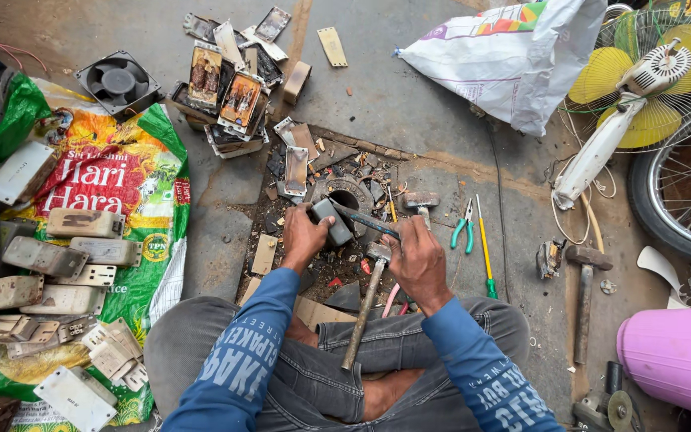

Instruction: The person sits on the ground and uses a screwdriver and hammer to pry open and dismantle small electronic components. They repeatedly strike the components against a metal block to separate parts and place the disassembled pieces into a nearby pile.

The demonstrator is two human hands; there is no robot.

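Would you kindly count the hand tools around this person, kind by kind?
Hammers: 3
Green-handled pliers: 1
Yellow screwdriver: 1
Dark bar held in the right hand: 1
Total: 6

Metal boxes [45, 260] are lying on a sack [133, 172] to your left. Pliers [462, 230] and a screwdriver [484, 248] are lying to your right, beside a hammer [584, 300].

Your left hand [304, 237] is gripping a dull grey metal casing [331, 222], and your right hand [416, 258] is pressing a dark, matt steel tool [364, 220] against it. A hammer [368, 298] with a worn wooden handle is lying over your faded cloth jeans [321, 376], and the rough concrete floor [409, 104] is showing beside a glossy plastic sack [113, 172].
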